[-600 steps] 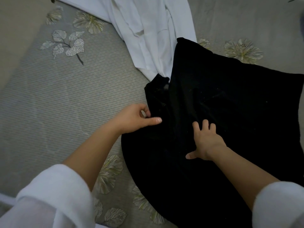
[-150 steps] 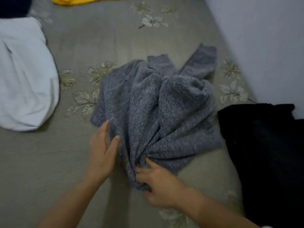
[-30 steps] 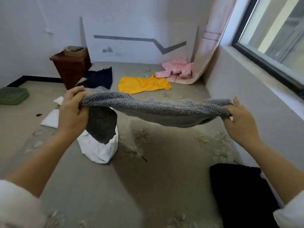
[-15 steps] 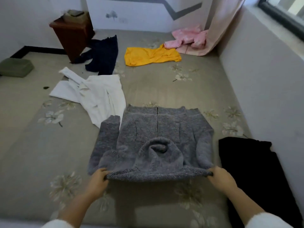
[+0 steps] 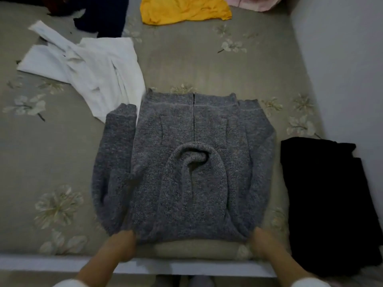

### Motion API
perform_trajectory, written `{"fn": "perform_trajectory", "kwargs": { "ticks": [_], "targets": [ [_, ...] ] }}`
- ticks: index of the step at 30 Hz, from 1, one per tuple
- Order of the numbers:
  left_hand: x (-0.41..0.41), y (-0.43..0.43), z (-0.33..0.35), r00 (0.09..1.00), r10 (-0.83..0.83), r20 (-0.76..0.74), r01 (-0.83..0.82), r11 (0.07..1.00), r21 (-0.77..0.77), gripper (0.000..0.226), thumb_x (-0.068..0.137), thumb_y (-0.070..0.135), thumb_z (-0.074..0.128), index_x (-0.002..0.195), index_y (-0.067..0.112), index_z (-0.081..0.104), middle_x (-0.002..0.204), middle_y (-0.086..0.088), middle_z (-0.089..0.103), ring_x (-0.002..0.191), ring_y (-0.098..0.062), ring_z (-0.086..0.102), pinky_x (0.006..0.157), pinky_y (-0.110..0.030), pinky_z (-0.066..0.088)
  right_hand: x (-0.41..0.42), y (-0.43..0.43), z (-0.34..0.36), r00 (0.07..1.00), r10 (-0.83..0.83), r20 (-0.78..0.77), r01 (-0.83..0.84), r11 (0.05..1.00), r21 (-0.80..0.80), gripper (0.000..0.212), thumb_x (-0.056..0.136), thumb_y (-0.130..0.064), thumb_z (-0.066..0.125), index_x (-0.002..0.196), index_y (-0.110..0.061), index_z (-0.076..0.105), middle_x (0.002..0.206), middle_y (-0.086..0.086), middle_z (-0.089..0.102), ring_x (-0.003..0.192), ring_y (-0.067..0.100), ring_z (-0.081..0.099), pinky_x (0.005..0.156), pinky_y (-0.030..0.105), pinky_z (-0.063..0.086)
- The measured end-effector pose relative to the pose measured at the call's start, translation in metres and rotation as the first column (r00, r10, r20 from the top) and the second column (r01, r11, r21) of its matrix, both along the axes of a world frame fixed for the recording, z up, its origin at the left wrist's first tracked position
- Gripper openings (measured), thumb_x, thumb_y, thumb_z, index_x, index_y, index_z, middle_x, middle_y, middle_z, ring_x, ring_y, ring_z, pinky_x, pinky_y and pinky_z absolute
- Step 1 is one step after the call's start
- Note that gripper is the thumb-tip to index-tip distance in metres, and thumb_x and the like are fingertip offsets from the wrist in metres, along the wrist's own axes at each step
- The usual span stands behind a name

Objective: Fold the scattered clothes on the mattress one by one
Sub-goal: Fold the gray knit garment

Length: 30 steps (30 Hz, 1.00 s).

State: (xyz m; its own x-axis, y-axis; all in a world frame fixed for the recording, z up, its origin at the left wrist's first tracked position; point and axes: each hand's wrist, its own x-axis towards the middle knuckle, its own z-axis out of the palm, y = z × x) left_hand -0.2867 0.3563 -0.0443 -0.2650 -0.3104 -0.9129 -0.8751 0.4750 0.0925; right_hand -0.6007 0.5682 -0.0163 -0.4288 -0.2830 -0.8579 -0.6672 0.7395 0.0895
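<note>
Head view: the left hand (image 5: pixel 122 245) and right hand (image 5: pixel 267 245) are well apart, each gripping a near corner of the grey sweater (image 5: pixel 186 125), though blur hides the fingers. The sweater lies spread on the mattress (image 5: pixel 62 158) in front of the person, its near edge slightly lifted, its sleeves lying along both sides and a bunched hood or collar in the middle. Its far left sleeve end touches a crumpled white garment (image 5: pixel 93 65). Just right of the sweater a black garment (image 5: pixel 323 199) lies against the wall (image 5: pixel 342 59). Farther off lie a yellow garment (image 5: pixel 184 9), a navy garment (image 5: pixel 103 15) and pink cloth (image 5: pixel 255 3).
</note>
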Motion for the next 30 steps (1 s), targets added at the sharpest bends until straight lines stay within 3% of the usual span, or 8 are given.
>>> {"fn": "perform_trajectory", "kwargs": {
  "ticks": [3, 7, 11, 15, 18, 23, 28, 30],
  "targets": [
    [-0.02, 0.006, -0.015, 0.967, 0.138, -0.216, -0.163, 0.981, -0.102, 0.02, 0.094, 0.026, 0.045, 0.107, 0.02, 0.059, 0.109, -0.005, 0.06, 0.097, -0.019, 0.06, 0.075, -0.029, 0.047, 0.005, -0.025, -0.021, 0.953, -0.299, 0.052, 0.3, 0.906, -0.297, 0.015, 0.094, -0.016, 0.048, 0.085, -0.011, 0.059, 0.08, 0.01, 0.061, 0.08, 0.024, 0.058, 0.065, 0.031, 0.044],
    [-0.049, 0.017, -0.036, 0.795, 0.443, -0.414, -0.483, 0.876, 0.01, 0.058, 0.095, 0.035, 0.054, 0.145, 0.016, 0.032, 0.137, -0.008, 0.046, 0.12, -0.024, 0.05, 0.097, -0.034, 0.045, 0.015, -0.055, -0.054, 0.892, -0.425, 0.154, 0.445, 0.764, -0.467, 0.049, 0.093, -0.045, 0.053, 0.125, -0.008, 0.051, 0.119, 0.009, 0.055, 0.11, 0.028, 0.055, 0.091, 0.041, 0.048],
    [-0.063, 0.029, -0.044, 0.743, 0.557, -0.37, -0.589, 0.808, 0.033, 0.067, 0.094, 0.031, 0.057, 0.147, 0.015, 0.019, 0.124, -0.012, 0.055, 0.103, -0.027, 0.059, 0.084, -0.038, 0.05, 0.025, -0.061, -0.078, 0.912, -0.396, 0.104, 0.399, 0.806, -0.437, 0.031, 0.097, -0.045, 0.045, 0.086, -0.017, 0.049, 0.084, 0.003, 0.052, 0.088, 0.029, 0.054, 0.079, 0.041, 0.047],
    [-0.061, 0.028, -0.04, 0.815, 0.485, -0.317, -0.518, 0.855, -0.02, 0.051, 0.091, 0.018, 0.059, 0.131, 0.017, 0.029, 0.104, -0.009, 0.061, 0.085, -0.025, 0.062, 0.075, -0.043, 0.053, 0.016, -0.058, -0.07, 0.881, -0.391, 0.265, 0.469, 0.793, -0.389, 0.033, 0.097, -0.035, 0.052, 0.071, -0.019, 0.041, 0.062, -0.003, 0.041, 0.058, 0.016, 0.042, 0.059, 0.03, 0.039],
    [-0.078, 0.02, -0.033, 0.825, 0.438, -0.356, -0.519, 0.837, -0.174, 0.056, 0.088, 0.019, 0.061, 0.136, 0.016, 0.031, 0.129, -0.014, 0.046, 0.111, -0.03, 0.049, 0.091, -0.042, 0.046, -0.015, -0.063, -0.055, 0.789, -0.499, 0.358, 0.614, 0.668, -0.42, 0.028, 0.092, -0.025, 0.062, 0.069, -0.014, 0.05, 0.059, -0.002, 0.047, 0.054, 0.011, 0.043, 0.055, 0.026, 0.037],
    [-0.15, 0.014, -0.024, 0.775, 0.111, -0.622, -0.406, 0.843, -0.354, 0.066, 0.09, 0.028, 0.06, 0.147, 0.024, 0.027, 0.153, -0.01, 0.018, 0.14, -0.031, 0.013, 0.11, -0.05, 0.026, -0.098, -0.079, -0.038, 0.698, -0.68, 0.223, 0.607, 0.397, -0.689, 0.014, 0.091, -0.012, 0.057, 0.077, -0.013, 0.06, 0.066, 0.002, 0.058, 0.061, 0.016, 0.054, 0.06, 0.03, 0.045],
    [-0.237, 0.022, -0.058, 0.683, -0.257, -0.684, -0.062, 0.912, -0.405, 0.058, 0.094, 0.05, 0.028, 0.149, 0.033, 0.02, 0.16, -0.007, 0.008, 0.146, -0.024, -0.005, 0.113, -0.046, 0.018, -0.171, -0.096, -0.049, 0.729, -0.684, 0.007, 0.451, 0.473, -0.757, 0.018, 0.091, -0.02, 0.058, 0.105, -0.009, 0.057, 0.088, 0.001, 0.058, 0.085, 0.019, 0.053, 0.071, 0.024, 0.034],
    [-0.26, 0.025, -0.079, 0.71, -0.266, -0.652, -0.016, 0.92, -0.392, 0.072, 0.082, 0.067, 0.001, 0.148, 0.04, -0.009, 0.156, -0.002, -0.026, 0.14, -0.02, -0.032, 0.114, -0.04, -0.004, -0.19, -0.105, -0.062, 0.725, -0.688, -0.03, 0.413, 0.47, -0.78, 0.028, 0.093, -0.028, 0.056, 0.112, -0.008, 0.054, 0.109, 0.007, 0.058, 0.091, 0.019, 0.051, 0.076, 0.024, 0.032]
  ]
}}
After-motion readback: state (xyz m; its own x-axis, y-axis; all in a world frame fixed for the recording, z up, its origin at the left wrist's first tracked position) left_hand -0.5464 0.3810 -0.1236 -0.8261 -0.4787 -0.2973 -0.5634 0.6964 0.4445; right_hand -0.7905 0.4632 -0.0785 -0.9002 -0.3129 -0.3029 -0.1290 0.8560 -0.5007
